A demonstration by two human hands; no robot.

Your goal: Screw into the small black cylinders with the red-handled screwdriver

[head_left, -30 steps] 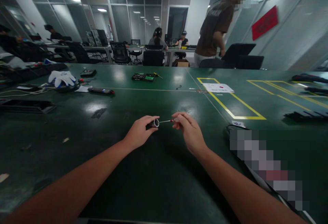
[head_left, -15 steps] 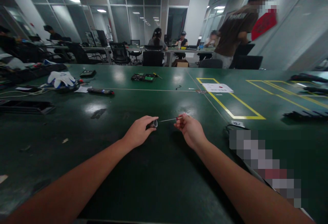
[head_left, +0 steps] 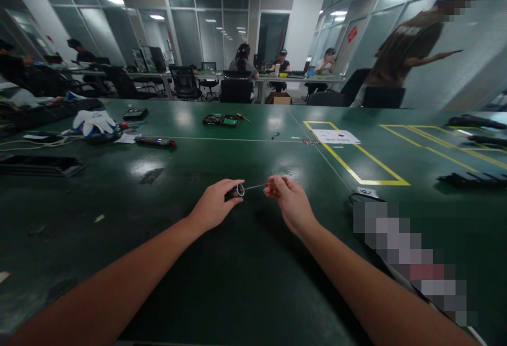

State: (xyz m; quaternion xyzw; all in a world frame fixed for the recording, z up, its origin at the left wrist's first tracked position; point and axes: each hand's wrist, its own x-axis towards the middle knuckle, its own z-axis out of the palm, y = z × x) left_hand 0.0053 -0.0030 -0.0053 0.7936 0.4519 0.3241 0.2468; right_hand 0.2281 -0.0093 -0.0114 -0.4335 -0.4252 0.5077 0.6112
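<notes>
Over the green table, my left hand grips a small dark cylinder with a silver ring end. The ring end faces right. My right hand pinches the red handle of a thin metal screwdriver. Its shaft points left and its tip reaches the cylinder's ring end. Both hands hover close together just above the table surface.
White gloves, cables and a dark pen-shaped tool lie at the left. A green circuit board sits further back. Yellow tape outlines and a paper sheet lie at the right. A person walks behind the table.
My right hand has shifted slightly left, bringing the screwdriver tip back to the cylinder's end. The standing person behind the table has walked to the right.
</notes>
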